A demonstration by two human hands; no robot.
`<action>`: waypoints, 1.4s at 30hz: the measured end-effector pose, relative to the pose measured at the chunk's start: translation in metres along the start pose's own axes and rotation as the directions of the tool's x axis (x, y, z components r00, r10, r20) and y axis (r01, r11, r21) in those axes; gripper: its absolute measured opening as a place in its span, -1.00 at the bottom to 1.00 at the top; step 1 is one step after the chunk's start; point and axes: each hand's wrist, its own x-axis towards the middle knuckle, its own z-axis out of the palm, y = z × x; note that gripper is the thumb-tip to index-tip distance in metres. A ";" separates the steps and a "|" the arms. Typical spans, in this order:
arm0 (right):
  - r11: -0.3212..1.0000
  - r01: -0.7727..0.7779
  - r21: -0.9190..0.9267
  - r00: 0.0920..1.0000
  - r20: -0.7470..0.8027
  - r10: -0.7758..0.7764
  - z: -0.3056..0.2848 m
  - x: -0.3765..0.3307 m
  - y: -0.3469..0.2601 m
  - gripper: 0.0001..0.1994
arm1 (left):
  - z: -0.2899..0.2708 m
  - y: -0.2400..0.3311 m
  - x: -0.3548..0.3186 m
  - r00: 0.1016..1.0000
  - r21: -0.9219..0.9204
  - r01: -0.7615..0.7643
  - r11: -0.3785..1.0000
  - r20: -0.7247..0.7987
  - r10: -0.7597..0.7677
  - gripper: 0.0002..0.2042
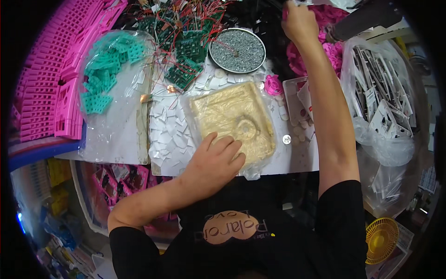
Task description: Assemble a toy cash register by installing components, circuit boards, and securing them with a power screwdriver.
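Observation:
A yellowish square fixture wrapped in clear plastic [227, 109], with a round raised ring on it, lies at the middle of the table. My left hand [213, 162] rests on its near left edge, fingers slightly apart and holding nothing. Far to the right my right hand [299, 23] is stretched out beside a heap of pink plastic parts [327, 56]. Its fingers are curled closed, and whatever is in them I cannot make out. Beyond the fixture stands a round dish of small metal screws [237, 51]. One pink part [273, 85] lies near the fixture's far right corner.
Green circuit boards with red wires [186, 69] pile up at the far left. White square pieces [169, 130] cover the table left of the fixture. Teal parts in a clear bag [102, 74], pink baskets [69, 69] and a bag of white-grey parts [383, 93] flank the table.

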 end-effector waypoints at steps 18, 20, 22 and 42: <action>0.682 0.371 0.630 0.856 0.053 -0.514 -0.058 -0.217 -0.039 -0.78 | 0.012 -0.022 -0.003 0.976 -0.174 -0.007 0.985 -0.217 -0.032 -0.50; 0.710 0.395 0.583 0.842 0.079 -0.534 -0.052 -0.220 -0.042 -0.82 | 0.014 -0.019 0.004 0.984 -0.105 0.007 0.994 -0.178 -0.026 -0.49; 0.705 0.389 0.593 0.850 0.064 -0.523 -0.052 -0.221 -0.046 -0.84 | 0.015 -0.019 0.004 0.989 -0.048 0.016 0.999 -0.143 -0.023 -0.48; 0.736 0.346 0.582 0.869 0.096 -0.485 -0.056 -0.218 -0.053 -0.88 | 0.006 -0.030 0.006 0.996 0.005 -0.041 0.999 -0.084 0.041 -0.57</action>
